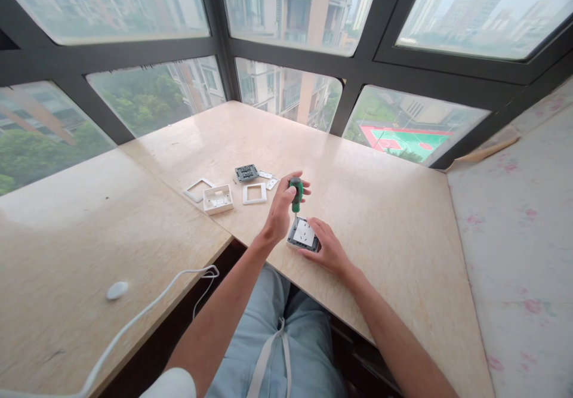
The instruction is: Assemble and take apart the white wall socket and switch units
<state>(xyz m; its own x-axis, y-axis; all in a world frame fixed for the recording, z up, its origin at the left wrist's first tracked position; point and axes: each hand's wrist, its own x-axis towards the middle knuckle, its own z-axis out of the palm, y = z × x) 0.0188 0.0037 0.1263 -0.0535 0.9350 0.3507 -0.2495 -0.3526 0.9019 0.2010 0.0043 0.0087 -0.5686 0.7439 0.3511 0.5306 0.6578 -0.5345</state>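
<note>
My left hand (282, 204) is closed around the green and black handle of a screwdriver (296, 195), some fingers stretched past it. The screwdriver stands almost upright, its tip at the upper left part of a wall socket (304, 233). That socket has a white face with slots and a dark grey frame, and lies face up on the stone counter. My right hand (329, 247) grips the socket from its right side, thumb at the near edge and fingers at the far edge. What the screwdriver tip touches is too small to make out.
Left of my hands lie a white mounting box (218, 206), two white cover frames (255, 200) (198, 189), a grey socket module (246, 173) and small white plates (271, 183). A white cable (147, 308) and round white disc (117, 290) are on the left counter (54, 237). Windows border the back.
</note>
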